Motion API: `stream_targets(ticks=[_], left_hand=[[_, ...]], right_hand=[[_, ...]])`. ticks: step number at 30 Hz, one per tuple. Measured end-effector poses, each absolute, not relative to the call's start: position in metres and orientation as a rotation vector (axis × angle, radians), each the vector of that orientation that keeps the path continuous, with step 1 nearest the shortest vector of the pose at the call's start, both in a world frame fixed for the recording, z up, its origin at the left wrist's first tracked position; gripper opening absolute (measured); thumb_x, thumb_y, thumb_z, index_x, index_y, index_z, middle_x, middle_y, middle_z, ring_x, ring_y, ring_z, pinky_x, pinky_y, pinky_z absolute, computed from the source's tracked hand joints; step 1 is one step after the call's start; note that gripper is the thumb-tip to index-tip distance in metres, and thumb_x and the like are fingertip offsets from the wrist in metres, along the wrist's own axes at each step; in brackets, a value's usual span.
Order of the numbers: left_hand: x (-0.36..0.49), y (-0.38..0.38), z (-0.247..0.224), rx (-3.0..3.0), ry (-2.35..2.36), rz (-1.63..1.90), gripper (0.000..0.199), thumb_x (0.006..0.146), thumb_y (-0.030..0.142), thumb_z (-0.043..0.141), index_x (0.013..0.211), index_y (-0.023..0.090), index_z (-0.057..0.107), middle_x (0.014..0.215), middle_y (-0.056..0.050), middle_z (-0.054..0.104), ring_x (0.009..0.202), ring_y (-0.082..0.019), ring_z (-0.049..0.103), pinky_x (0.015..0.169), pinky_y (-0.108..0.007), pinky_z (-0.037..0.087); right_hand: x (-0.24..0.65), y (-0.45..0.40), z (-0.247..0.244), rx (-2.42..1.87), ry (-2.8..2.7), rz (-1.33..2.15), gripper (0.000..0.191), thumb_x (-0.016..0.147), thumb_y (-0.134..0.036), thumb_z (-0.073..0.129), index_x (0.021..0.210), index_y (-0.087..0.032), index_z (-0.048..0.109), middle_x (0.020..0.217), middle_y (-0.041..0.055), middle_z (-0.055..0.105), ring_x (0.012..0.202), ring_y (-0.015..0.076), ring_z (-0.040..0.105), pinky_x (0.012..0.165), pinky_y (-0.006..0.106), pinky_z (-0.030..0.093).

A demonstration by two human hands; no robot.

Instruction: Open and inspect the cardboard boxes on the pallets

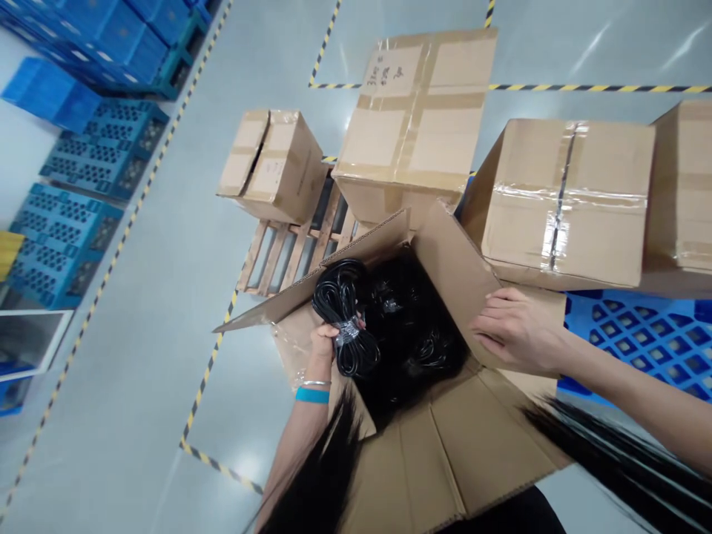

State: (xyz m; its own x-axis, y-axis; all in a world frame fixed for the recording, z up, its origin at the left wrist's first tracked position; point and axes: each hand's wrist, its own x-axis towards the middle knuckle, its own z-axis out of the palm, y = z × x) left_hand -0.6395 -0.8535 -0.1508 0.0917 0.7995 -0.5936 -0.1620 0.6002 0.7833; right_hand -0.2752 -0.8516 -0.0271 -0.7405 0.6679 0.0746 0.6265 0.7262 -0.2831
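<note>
My left hand (pixel 323 343) grips a coiled black cable (pixel 348 326), bound round its middle with clear wrap. The coil is held over the left side of an open cardboard box (pixel 445 445). Inside the box lie more black cable bundles (pixel 414 319), dark and hard to tell apart. My right hand (pixel 509 330) is closed on the right-hand flap (pixel 453 267) of this box, fingers curled at its edge. The other flaps are spread outward.
Taped cartons stand beyond the box: a small one (pixel 272 163), a large one (pixel 414 111) and another at right (pixel 567 200). A wooden pallet (pixel 294 252) and a blue plastic pallet (pixel 639 334) lie below. Blue crates (pixel 111 44) and pallets (pixel 67 230) are stacked at left.
</note>
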Motion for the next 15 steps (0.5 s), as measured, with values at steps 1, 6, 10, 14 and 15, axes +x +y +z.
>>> stream_targets(ticks=[1, 6, 10, 14, 15], left_hand=[[-0.641, -0.854, -0.151, 0.625, 1.276, 0.796, 0.075, 0.048, 0.045, 0.037, 0.111, 0.013, 0.062, 0.096, -0.014, 0.069, 0.100, -0.033, 0.064, 0.083, -0.050, 0.055], [-0.638, -0.855, -0.152, 0.675, 1.103, 0.820, 0.063, 0.050, 0.042, 0.043, 0.101, 0.011, 0.064, 0.088, -0.014, 0.069, 0.089, -0.032, 0.066, 0.082, -0.050, 0.055], [-0.600, -0.858, -0.152, 1.230, 1.351, 0.486, 0.074, 0.055, 0.036, 0.065, 0.124, 0.010, 0.056, 0.119, -0.018, 0.063, 0.111, -0.038, 0.060, 0.101, -0.054, 0.046], [-0.581, -0.856, -0.141, 1.405, 1.461, 0.490, 0.105, 0.064, 0.037, 0.075, 0.152, 0.013, 0.023, 0.157, -0.023, 0.022, 0.144, -0.041, 0.027, 0.117, -0.056, 0.027], [-0.588, -0.851, -0.136, 1.382, 1.476, 0.611, 0.105, 0.072, 0.040, 0.071, 0.155, 0.017, 0.011, 0.161, -0.020, 0.014, 0.147, -0.037, 0.021, 0.118, -0.053, 0.027]], right_hand=[[-0.275, -0.852, -0.027, -1.037, -2.755, 0.360, 0.020, 0.090, -0.021, 0.050, 0.078, -0.022, 0.066, 0.065, 0.0000, 0.061, 0.069, 0.0158, 0.051, 0.085, 0.035, 0.035], [-0.278, -0.853, -0.029, -1.033, -2.712, 0.391, 0.017, 0.089, -0.022, 0.052, 0.080, -0.021, 0.067, 0.065, -0.0005, 0.061, 0.070, 0.0156, 0.053, 0.085, 0.034, 0.036], [-0.300, -0.859, -0.030, -0.991, -2.595, 0.480, 0.015, 0.089, -0.021, 0.054, 0.084, -0.021, 0.068, 0.068, -0.0006, 0.063, 0.070, 0.0144, 0.054, 0.088, 0.035, 0.037], [-0.332, -0.869, -0.032, -0.927, -2.486, 0.579, 0.013, 0.087, -0.019, 0.055, 0.083, -0.021, 0.067, 0.068, -0.0011, 0.063, 0.069, 0.0139, 0.054, 0.088, 0.036, 0.039], [-0.337, -0.872, -0.034, -0.911, -2.444, 0.599, 0.012, 0.087, -0.018, 0.055, 0.083, -0.021, 0.066, 0.068, -0.0012, 0.063, 0.069, 0.0138, 0.055, 0.088, 0.037, 0.041]])
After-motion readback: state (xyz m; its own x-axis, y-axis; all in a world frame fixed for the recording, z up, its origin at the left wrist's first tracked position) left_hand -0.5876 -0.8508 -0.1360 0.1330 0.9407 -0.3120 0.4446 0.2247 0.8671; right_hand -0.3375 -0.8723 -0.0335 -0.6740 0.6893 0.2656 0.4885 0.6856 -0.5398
